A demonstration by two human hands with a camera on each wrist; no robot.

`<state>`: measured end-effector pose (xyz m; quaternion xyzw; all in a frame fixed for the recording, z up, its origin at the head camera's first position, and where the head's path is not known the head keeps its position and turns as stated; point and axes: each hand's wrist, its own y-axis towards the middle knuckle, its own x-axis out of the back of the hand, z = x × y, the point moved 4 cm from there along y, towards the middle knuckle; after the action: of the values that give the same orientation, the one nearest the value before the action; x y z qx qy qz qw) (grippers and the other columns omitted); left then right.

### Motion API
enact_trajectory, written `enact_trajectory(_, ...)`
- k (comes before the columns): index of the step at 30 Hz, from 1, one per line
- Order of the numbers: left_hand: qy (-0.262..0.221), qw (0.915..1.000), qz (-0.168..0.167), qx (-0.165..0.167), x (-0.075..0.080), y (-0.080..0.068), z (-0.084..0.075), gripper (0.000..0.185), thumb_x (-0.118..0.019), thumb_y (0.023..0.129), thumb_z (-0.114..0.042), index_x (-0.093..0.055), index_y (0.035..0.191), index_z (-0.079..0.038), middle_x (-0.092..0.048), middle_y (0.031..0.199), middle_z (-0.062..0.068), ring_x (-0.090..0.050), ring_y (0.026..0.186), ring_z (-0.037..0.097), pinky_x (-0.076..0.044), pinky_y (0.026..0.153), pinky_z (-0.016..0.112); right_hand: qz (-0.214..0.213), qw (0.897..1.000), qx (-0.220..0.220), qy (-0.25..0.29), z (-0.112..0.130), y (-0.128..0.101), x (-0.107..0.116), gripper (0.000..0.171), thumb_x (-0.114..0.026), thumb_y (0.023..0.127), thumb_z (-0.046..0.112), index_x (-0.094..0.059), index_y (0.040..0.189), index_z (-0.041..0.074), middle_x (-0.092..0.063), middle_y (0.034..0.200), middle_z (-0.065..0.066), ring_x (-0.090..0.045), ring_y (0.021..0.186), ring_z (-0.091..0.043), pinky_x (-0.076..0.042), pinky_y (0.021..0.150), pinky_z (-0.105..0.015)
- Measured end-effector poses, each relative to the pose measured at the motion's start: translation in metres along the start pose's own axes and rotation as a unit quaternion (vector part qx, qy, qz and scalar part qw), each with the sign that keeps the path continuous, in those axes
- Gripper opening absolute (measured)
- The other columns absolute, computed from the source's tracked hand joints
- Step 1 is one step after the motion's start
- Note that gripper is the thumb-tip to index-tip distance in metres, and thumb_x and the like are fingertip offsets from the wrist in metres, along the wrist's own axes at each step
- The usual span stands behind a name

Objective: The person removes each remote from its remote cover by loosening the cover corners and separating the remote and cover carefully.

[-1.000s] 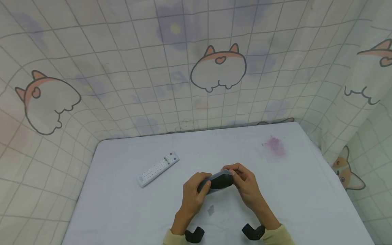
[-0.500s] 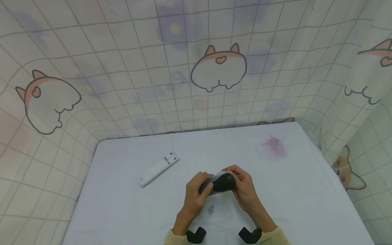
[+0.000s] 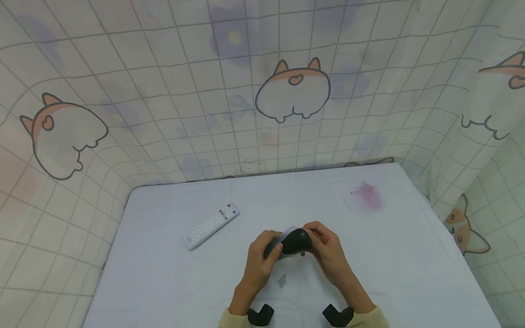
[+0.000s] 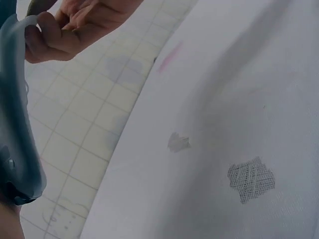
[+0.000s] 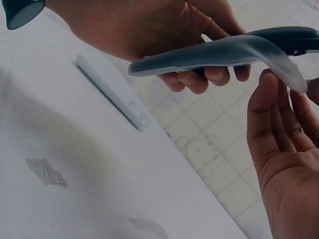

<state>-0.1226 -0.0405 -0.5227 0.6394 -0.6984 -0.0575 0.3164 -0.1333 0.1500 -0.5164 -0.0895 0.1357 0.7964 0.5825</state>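
Between the two hands, above the table, is a long dark remote control (image 3: 297, 241) with a rounded end. A translucent soft cover (image 5: 271, 57) wraps its body; one end of the cover bends away from the dark rounded end. My left hand (image 3: 259, 259) grips the body, thumb on top and fingers beneath. My right hand (image 3: 329, 248) pinches the cover's loose end between thumb and fingers, as the right wrist view shows. In the left wrist view the covered body runs down the left edge, with my right hand (image 4: 82, 25) at its upper end.
A white remote control (image 3: 212, 226) lies on the white table (image 3: 164, 273) to the left. The cloth bears a pink stain (image 3: 368, 196) at the back right and grey marks near the front. A gridded curtain (image 3: 184, 91) with cartoon dogs surrounds the table's back and sides.
The remote tilts in the hands and the cover's end now stands away from its dark rounded end. A small dark piece shows below that end. Both hands stay nearly in place.
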Motion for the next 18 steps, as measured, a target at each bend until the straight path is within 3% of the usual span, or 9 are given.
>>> enact_trajectory(6,-0.011,0.999,0.001,0.042,-0.002,-0.001,0.002,0.021,-0.059,0.1,-0.013,-0.069,0.119,-0.013,-0.072,0.109,0.005,-0.063,0.094,0.013,-0.054,0.086,0.032,0.005,0.999,-0.011,-0.035,-0.001,-0.002,0.003,0.016,-0.045,0.112,0.012,-0.061,0.117,0.01,-0.07,0.107,0.007,-0.068,0.091,-0.008,-0.061,0.075,-0.028)
enact_trajectory(12,-0.046,0.9955,0.004,0.083,-0.007,-0.003,0.005,0.026,-0.057,0.102,-0.015,-0.067,0.126,-0.015,-0.071,0.119,0.004,-0.063,0.103,0.012,-0.053,0.093,0.033,0.033,0.999,0.011,-0.039,-0.004,-0.004,0.003,0.022,-0.044,0.111,0.007,-0.061,0.124,0.007,-0.07,0.115,0.005,-0.07,0.095,-0.011,-0.062,0.079,-0.031)
enact_trajectory(18,-0.088,0.9894,0.021,0.113,-0.013,-0.004,0.007,0.029,-0.055,0.104,-0.018,-0.062,0.132,-0.02,-0.069,0.126,0.003,-0.062,0.114,0.014,-0.05,0.103,0.037,0.02,0.997,0.017,-0.072,-0.005,-0.005,0.004,0.022,-0.049,0.108,0.003,-0.061,0.126,0.006,-0.073,0.113,0.006,-0.071,0.095,-0.013,-0.062,0.081,-0.032)
